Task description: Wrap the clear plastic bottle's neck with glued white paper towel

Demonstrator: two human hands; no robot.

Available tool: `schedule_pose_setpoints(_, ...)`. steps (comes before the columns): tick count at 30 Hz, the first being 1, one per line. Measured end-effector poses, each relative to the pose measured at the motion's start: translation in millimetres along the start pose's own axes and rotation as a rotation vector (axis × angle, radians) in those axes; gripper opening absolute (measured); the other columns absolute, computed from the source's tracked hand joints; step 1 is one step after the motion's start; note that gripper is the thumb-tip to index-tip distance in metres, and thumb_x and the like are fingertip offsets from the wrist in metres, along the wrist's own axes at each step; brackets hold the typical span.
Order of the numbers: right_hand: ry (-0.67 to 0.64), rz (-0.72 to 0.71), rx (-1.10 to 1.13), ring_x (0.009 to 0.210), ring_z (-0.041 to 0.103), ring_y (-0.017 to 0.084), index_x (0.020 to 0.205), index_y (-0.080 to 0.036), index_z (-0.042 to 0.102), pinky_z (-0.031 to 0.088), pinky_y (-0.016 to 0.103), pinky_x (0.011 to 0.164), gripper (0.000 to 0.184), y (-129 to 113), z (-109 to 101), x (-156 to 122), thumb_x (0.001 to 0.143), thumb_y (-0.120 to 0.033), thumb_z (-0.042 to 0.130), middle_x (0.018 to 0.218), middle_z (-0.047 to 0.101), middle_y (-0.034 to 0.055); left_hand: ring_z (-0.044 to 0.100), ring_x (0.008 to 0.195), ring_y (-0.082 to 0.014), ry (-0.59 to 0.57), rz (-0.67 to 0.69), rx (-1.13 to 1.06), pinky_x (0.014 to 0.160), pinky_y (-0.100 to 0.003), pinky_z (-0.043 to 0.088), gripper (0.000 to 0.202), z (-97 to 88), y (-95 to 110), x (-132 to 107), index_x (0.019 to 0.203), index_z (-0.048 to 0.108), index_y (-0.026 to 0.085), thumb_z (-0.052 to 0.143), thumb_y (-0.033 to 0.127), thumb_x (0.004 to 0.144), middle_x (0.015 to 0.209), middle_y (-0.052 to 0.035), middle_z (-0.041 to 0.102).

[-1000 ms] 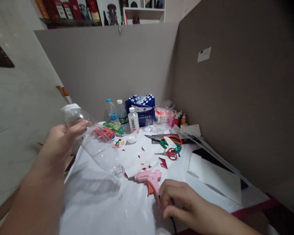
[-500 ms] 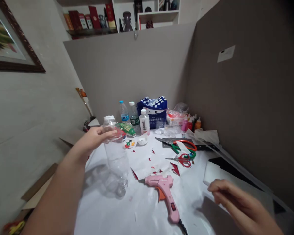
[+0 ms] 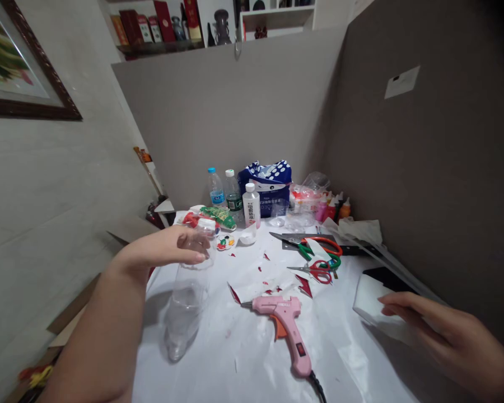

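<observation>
Grey panels point(image 3: 227, 112) stand at the centre and right, shelves point(image 3: 292, 23) show at top centre, and a framed picture point(image 3: 14, 61) hangs on the pale wall point(image 3: 46, 196) at left.

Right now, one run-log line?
left hand: around clear plastic bottle | right hand: at white sheet, contact unclear | pink glue gun: lying flat

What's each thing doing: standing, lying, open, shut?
Clear bottle: in the left hand, white end up
Glue gun: lying on its side
Small scissors: lying flat
Big scissors: lying flat
Blue-capped bottle: standing, shut
Green-labelled bottle: standing, shut
White bottle: standing, shut
Blue bag: upright
</observation>
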State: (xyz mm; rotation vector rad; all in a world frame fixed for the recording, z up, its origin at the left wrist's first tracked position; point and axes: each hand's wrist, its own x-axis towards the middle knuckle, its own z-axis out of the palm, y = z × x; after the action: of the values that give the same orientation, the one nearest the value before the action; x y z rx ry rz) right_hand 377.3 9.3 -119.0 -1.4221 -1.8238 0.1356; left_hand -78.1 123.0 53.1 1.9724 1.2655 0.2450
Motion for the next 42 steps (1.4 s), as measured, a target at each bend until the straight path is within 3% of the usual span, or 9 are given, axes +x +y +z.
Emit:
schedule_pose_setpoints(3, 0.005, -0.026, -0.007, 0.074, 0.075, 0.03, 0.086, -0.029, 0.072, 0.06, 0.034, 0.064, 0.025, -1.4, 2.3, -1.5, 0.086, -0.048, 0.055, 0.085, 0.078, 0.0074, 0.068, 0.095, -0.0274, -0.04, -0.003, 0.036, 0.077, -0.031, 0.054, 0.047, 0.2, -3.8, 1.9, 0.104, 0.067, 0.021, 0.072, 0.047, 0.065, 0.099, -0.0058, 0.073)
schedule_pose_setpoints(7, 0.038, -0.001, 0.01, 0.071, 0.076, 0.028, 0.086, -0.028, 0.072, 0.06, 0.03, 0.059, 0.022, -9.6, 1.6, 0.3, 0.086, -0.044, 0.057, 0.082, 0.078, 0.0067, 0.068, 0.097, -0.0273, -0.063, 0.003, 0.081, 0.077, -0.031, 0.055, 0.046, 2.1, -5.9, 3.9, 0.106, 0.065, 0.02, 0.069, 0.049, 0.07, 0.101, -0.0065, 0.072)
schedule_pose_setpoints(12, 0.116, -0.086, -0.005, 0.073, 0.076, 0.027, 0.078, -0.026, 0.073, 0.061, 0.03, 0.064, 0.025, -14.7, 1.6, 6.3, 0.086, -0.046, 0.059, 0.087, 0.079, 0.0081, 0.067, 0.098, -0.0269, -0.114, 0.028, 0.159, 0.083, -0.033, 0.053, 0.045, 3.6, -6.4, 4.4, 0.107, 0.066, 0.02, 0.07, 0.046, 0.071, 0.104, -0.0068, 0.073)
schedule_pose_setpoints(19, 0.03, -0.12, -0.016, 0.045, 0.065, 0.015, 0.062, -0.025, 0.064, 0.05, 0.02, 0.043, 0.032, -35.8, 5.9, 10.1, 0.085, -0.048, 0.061, 0.057, 0.069, -0.0004, 0.065, 0.097, -0.0238, -0.16, 0.117, 0.298, 0.086, -0.03, 0.049, 0.042, 1.7, -6.3, 2.5, 0.105, 0.067, 0.021, 0.071, 0.046, 0.071, 0.105, -0.005, 0.072)
schedule_pose_setpoints(23, 0.02, -0.076, 0.052, 0.038, 0.059, 0.013, 0.056, -0.023, 0.06, 0.045, 0.018, 0.037, 0.038, -52.2, 11.3, 13.7, 0.083, -0.049, 0.063, 0.047, 0.063, -0.0027, 0.065, 0.102, -0.0244, -0.146, 0.039, 0.334, 0.09, -0.03, 0.048, 0.052, 11.0, -5.8, 13.0, 0.113, 0.064, 0.02, 0.068, 0.052, 0.071, 0.11, -0.0054, 0.072)
schedule_pose_setpoints(28, -0.062, -0.026, 0.138, 0.056, 0.071, 0.016, 0.078, -0.023, 0.069, 0.055, 0.019, 0.051, 0.022, -57.1, 17.9, 17.1, 0.089, -0.037, 0.056, 0.065, 0.073, 0.0004, 0.067, 0.096, -0.0277, -0.052, -0.137, 0.42, 0.08, -0.031, 0.049, 0.073, 39.7, -19.0, 47.0, 0.117, 0.062, 0.017, 0.066, 0.067, 0.064, 0.111, -0.0106, 0.072)
schedule_pose_setpoints(32, -0.069, -0.066, 0.139, 0.07, 0.075, 0.018, 0.089, -0.024, 0.067, 0.059, 0.021, 0.061, 0.015, -48.9, 20.4, 14.7, 0.09, -0.029, 0.054, 0.078, 0.077, 0.002, 0.061, 0.11, -0.0375, 0.0, -0.273, 0.507, 0.097, -0.045, 0.04, 0.086, 56.0, -26.9, 65.5, 0.117, 0.063, 0.017, 0.066, 0.076, 0.055, 0.117, -0.0146, 0.07)
schedule_pose_setpoints(38, -0.001, -0.043, 0.074, 0.08, 0.076, 0.02, 0.103, -0.026, 0.066, 0.061, 0.026, 0.068, 0.019, -35.7, 1.9, 10.9, 0.09, -0.027, 0.051, 0.09, 0.078, 0.004, 0.056, 0.118, -0.041, 0.038, -0.349, 0.58, 0.109, -0.061, 0.017, 0.085, 54.9, -22.8, 66.1, 0.116, 0.065, 0.019, 0.063, 0.079, 0.056, 0.119, -0.0164, 0.069)
schedule_pose_setpoints(42, 0.108, 0.008, -0.059, 0.11, 0.067, 0.029, 0.11, -0.025, 0.066, 0.057, 0.04, 0.088, 0.027, -20.3, -21.4, 8.3, 0.09, -0.027, 0.048, 0.118, 0.07, 0.011, 0.052, 0.122, -0.0435, 0.075, -0.369, 0.623, 0.108, -0.067, 0.013, 0.083, 48.9, -21.0, 62.9, 0.118, 0.065, 0.019, 0.06, 0.078, 0.06, 0.126, -0.0167, 0.066)
